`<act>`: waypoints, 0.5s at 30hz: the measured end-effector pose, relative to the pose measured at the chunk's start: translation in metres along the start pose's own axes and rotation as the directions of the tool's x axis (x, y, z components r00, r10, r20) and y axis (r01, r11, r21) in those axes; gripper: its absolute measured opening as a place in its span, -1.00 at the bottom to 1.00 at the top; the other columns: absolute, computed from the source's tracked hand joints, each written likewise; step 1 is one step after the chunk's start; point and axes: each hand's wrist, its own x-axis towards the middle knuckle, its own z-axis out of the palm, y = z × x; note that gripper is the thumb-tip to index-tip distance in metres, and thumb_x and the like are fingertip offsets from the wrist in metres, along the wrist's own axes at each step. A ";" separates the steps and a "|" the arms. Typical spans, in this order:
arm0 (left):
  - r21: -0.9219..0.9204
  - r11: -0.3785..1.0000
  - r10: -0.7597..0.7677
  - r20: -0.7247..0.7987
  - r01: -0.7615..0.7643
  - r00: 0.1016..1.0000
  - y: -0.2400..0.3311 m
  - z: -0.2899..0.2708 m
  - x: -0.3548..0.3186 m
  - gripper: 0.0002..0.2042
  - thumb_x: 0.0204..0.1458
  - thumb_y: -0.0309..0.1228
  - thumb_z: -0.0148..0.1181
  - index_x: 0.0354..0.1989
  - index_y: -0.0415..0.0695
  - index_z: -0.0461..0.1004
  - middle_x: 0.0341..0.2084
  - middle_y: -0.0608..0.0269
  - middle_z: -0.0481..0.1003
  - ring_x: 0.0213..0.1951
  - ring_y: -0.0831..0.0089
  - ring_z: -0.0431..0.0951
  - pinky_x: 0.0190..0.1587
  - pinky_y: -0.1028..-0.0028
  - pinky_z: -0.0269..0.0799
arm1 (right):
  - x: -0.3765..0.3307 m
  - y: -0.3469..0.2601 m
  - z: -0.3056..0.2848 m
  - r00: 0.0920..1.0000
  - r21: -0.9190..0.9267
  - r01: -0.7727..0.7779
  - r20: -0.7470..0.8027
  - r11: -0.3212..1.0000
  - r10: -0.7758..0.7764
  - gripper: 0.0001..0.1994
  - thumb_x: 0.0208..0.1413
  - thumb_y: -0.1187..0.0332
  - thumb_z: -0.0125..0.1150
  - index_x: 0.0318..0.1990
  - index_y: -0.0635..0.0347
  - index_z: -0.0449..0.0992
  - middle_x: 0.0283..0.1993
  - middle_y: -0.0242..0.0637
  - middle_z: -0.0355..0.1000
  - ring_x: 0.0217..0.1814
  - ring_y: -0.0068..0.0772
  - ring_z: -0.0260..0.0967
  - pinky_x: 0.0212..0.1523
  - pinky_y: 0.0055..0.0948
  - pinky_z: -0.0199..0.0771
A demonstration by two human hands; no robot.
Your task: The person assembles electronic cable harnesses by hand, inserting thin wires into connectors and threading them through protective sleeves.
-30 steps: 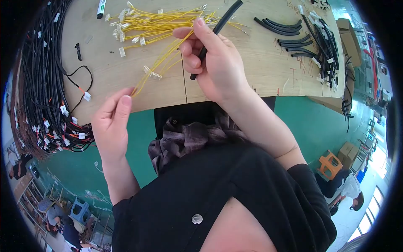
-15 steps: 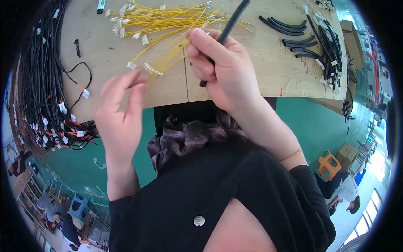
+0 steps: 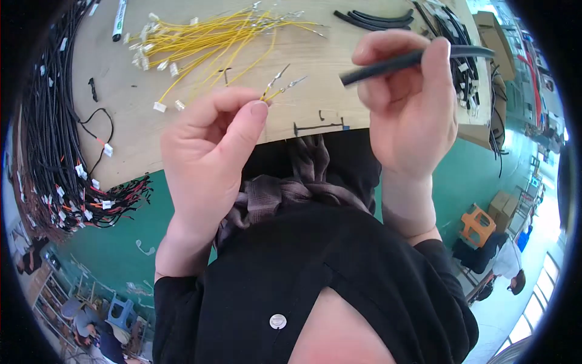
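Note:
Between thumb and forefinger, my left hand [image 3: 209, 145] pinches yellow wires [image 3: 265, 96]; their metal terminal ends [image 3: 284, 85] poke out to the right. How many wires it grips is partly hidden by the fingers. My right hand [image 3: 412, 103] holds a length of black tubing [image 3: 382, 68] between thumb and fingers, its cut end turned toward the left hand. A gap separates the tube from the terminals. Beyond the left hand lies a loose pile of yellow wires [image 3: 206, 39] with white connectors at one end and terminals at the other.
Several short black tubes [image 3: 373, 21] lie at the back. A bundle of black cables [image 3: 57, 115] hangs over the table's left edge; a further black bundle [image 3: 467, 79] is at the right. A marker [image 3: 119, 21] stands out at the far left. Behind are an orange stool [image 3: 477, 225] and other people.
My left hand has moved right and closed on yellow wires. The right hand has let go of the wires and moved right with the tube, now tilted nearly level.

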 end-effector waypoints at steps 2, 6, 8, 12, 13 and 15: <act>0.061 0.997 0.042 0.020 -0.043 0.999 -0.002 0.004 -0.002 -0.93 -0.10 -0.60 0.05 -0.41 -0.30 0.40 -0.59 0.39 0.38 -0.56 0.75 0.28 -0.52 0.78 0.16 | -0.003 -0.008 0.000 0.989 0.140 -0.048 0.143 0.989 0.028 -0.65 0.15 0.22 -0.33 -0.33 0.35 0.31 -0.40 -0.08 0.34 -0.60 -0.56 0.20 -0.61 -0.63 0.21; 0.187 0.977 0.112 -0.021 -0.107 0.993 -0.007 0.007 -0.004 -0.93 -0.12 -0.63 0.06 -0.42 -0.30 0.40 -0.57 0.40 0.36 -0.55 0.77 0.27 -0.52 0.77 0.16 | -0.014 0.002 0.012 0.998 -0.094 0.017 -0.061 0.995 -0.023 -0.71 0.15 0.28 -0.31 -0.36 0.35 0.28 -0.42 -0.07 0.34 -0.62 -0.53 0.24 -0.64 -0.60 0.25; 0.235 0.963 0.137 -0.006 -0.132 0.991 -0.009 0.006 -0.005 -0.93 -0.12 -0.64 0.05 -0.42 -0.29 0.40 -0.57 0.41 0.35 -0.55 0.77 0.26 -0.53 0.77 0.15 | -0.016 0.007 0.008 0.999 0.040 -0.022 -0.046 0.999 0.024 -0.70 0.15 0.28 -0.30 -0.35 0.37 0.28 -0.43 -0.09 0.34 -0.61 -0.53 0.25 -0.62 -0.59 0.28; 0.249 0.959 0.141 0.001 -0.137 0.990 -0.011 0.010 -0.007 -0.93 -0.12 -0.64 0.06 -0.42 -0.29 0.39 -0.56 0.41 0.35 -0.56 0.78 0.26 -0.54 0.77 0.15 | -0.017 0.009 0.005 0.993 0.039 -0.115 -0.001 0.993 0.115 -0.67 0.15 0.26 -0.30 -0.36 0.40 0.30 -0.53 -0.17 0.32 -0.60 -0.54 0.26 -0.59 -0.59 0.30; 0.270 0.952 0.156 -0.012 -0.147 0.988 -0.012 0.011 -0.007 -0.93 -0.12 -0.64 0.06 -0.43 -0.29 0.39 -0.57 0.41 0.35 -0.56 0.78 0.25 -0.54 0.76 0.14 | -0.016 0.010 0.004 0.989 0.049 -0.147 0.029 0.988 0.146 -0.65 0.15 0.25 -0.30 -0.37 0.41 0.31 -0.57 -0.20 0.32 -0.60 -0.54 0.27 -0.58 -0.59 0.30; 0.305 0.937 0.178 0.011 -0.172 0.984 -0.013 0.011 -0.006 -0.93 -0.13 -0.65 0.07 -0.43 -0.29 0.40 -0.57 0.40 0.35 -0.56 0.77 0.26 -0.54 0.76 0.15 | -0.015 0.015 0.003 0.982 0.245 -0.186 0.015 0.951 0.189 -0.64 0.14 0.24 -0.30 -0.37 0.41 0.32 -0.59 -0.21 0.31 -0.60 -0.53 0.27 -0.58 -0.60 0.30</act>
